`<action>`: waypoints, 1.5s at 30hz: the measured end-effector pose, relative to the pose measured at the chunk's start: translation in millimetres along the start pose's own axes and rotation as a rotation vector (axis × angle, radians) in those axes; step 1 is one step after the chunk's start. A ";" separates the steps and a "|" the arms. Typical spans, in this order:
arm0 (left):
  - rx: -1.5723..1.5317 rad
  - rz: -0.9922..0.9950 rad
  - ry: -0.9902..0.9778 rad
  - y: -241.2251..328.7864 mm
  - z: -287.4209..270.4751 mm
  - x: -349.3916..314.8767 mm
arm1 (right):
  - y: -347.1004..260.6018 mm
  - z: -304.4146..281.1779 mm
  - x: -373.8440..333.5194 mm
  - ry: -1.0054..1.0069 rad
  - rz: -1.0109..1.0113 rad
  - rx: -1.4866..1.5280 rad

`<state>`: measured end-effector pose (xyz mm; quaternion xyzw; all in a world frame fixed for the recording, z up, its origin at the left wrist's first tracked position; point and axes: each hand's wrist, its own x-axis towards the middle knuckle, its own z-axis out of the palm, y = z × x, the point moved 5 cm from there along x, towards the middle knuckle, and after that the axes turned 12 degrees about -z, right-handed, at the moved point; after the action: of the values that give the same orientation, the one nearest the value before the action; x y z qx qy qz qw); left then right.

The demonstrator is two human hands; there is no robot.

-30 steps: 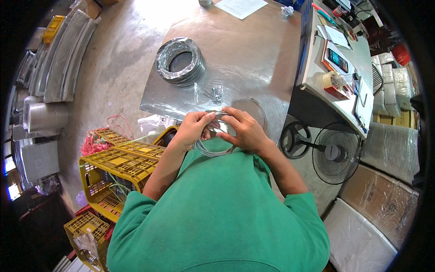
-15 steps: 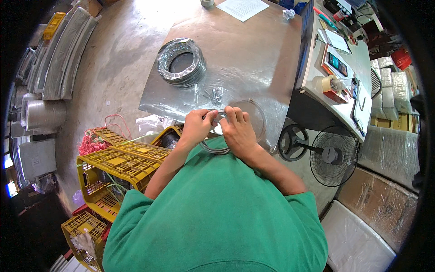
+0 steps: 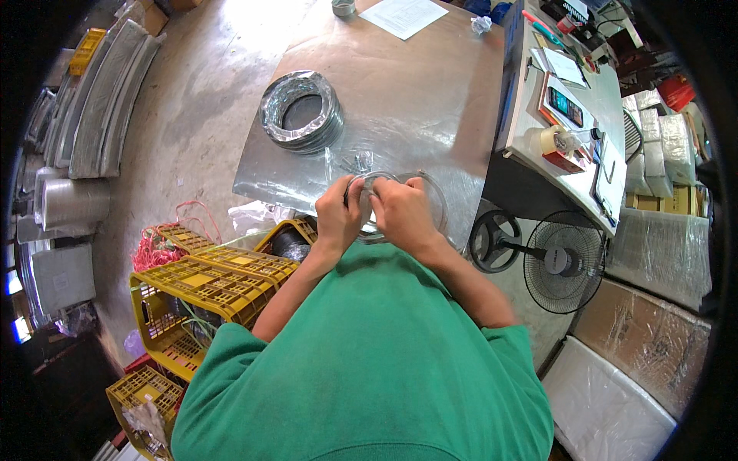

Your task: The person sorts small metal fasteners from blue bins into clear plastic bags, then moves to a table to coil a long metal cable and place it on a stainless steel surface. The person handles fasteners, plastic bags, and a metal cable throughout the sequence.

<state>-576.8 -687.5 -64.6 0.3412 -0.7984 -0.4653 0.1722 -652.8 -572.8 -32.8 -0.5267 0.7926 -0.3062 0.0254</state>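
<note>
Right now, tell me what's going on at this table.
A person in a green shirt stands at a metal-topped table. Both the left hand and right hand grip a thin ring wrapped in clear plastic at the near edge. A stack of similar rings sits farther back; yellow crates stand to the left.

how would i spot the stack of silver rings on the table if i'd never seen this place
Find the big metal-topped table in front of the person. On its left part, ahead of the left hand, lies the stack of silver rings. It is the only thick, shiny, hollow-centred pile there.
</note>
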 end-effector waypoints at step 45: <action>-0.532 -0.393 -0.738 -54.2 -21.6 -26.5 | 7.1 47.7 -38.1 0.108 0.618 2.052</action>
<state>-524.4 -700.5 -99.1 0.2424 -0.5802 -0.7663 -0.1318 -624.4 -560.4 -85.9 -0.0163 0.2558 -0.8291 0.4968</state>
